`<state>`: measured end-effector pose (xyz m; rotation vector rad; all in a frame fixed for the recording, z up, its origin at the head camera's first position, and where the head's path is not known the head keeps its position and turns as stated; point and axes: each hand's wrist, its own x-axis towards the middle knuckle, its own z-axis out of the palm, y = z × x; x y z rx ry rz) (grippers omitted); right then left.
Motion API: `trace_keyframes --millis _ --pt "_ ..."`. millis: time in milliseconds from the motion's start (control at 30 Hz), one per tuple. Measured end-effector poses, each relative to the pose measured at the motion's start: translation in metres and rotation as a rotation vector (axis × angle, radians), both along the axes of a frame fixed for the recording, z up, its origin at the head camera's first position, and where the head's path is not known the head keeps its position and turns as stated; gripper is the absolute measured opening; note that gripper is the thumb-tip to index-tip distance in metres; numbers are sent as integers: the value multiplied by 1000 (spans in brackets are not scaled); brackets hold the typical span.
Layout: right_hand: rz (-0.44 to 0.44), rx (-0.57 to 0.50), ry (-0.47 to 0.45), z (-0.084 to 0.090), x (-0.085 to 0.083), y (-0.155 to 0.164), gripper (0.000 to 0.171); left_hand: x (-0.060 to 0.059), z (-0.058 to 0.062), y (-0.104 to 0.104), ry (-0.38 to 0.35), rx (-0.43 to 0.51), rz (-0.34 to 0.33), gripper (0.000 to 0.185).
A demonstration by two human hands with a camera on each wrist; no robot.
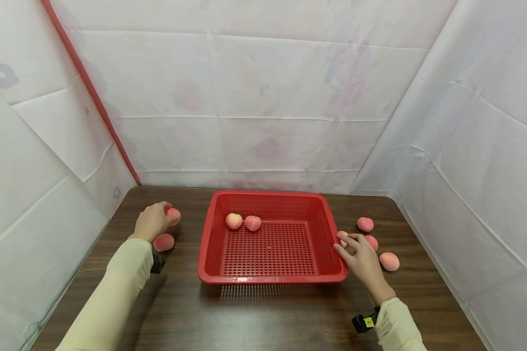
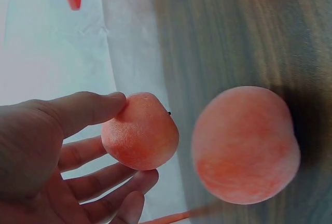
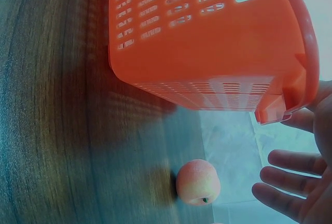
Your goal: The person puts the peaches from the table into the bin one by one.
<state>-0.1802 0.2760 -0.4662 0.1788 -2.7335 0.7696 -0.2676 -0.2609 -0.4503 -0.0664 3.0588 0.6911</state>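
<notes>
White creased sheeting walls in a dark wooden table (image 1: pixel 263 317), and in the head view a red basket (image 1: pixel 270 278) sits dead centre with two peaches in its far left part. Left of the basket, the left hand (image 1: pixel 151 222) curls around a peach (image 1: pixel 173 214), with a second peach (image 1: pixel 164 242) lying just nearer the person. Right of the basket, the right hand (image 1: pixel 361 258) hovers at the rim with fingers spread, grasping nothing; a peach by the rim (image 1: pixel 342 235) shows just past the fingertips, with three more peaches further right of the basket.

Over to the left wrist view: thumb and fingers (image 2: pixel 93 107) pinch that peach (image 2: pixel 140 137), a firm hold, while the neighbouring peach (image 2: pixel 244 143) rests on the wood beside it.

Right wrist view now: the basket wall (image 3: pixel 207 53) looms above, fingers (image 3: pixel 290 159) relaxed and loose, and a peach (image 3: pixel 198 181) sits free on the table, apart from the hand.

I read this as the gathering step: the left peach looks ready to lift over the basket's left rim and drop inside, and the right hand needs to close on its nearest peach.
</notes>
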Motion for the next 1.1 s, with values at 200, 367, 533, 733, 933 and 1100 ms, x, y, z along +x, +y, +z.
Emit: trace_keyframes --millis 200,367,533,733,933,1100 --pt "0 -6 2 1 0 0 40 -1 11 8 32 2 0 48" --pt "-3 -11 -3 2 0 0 40 -1 21 18 80 -1 -12 47" --pt "1 -11 1 1 0 0 40 -1 32 26 128 -16 -45 46" --pt "1 -13 3 0 1 0 41 -2 42 34 193 -29 -74 45" --pt "-5 -15 -18 1 1 -1 41 -1 51 44 204 -13 -81 45" --pt "-1 -19 -12 2 1 0 42 0 57 51 222 3 -90 42"
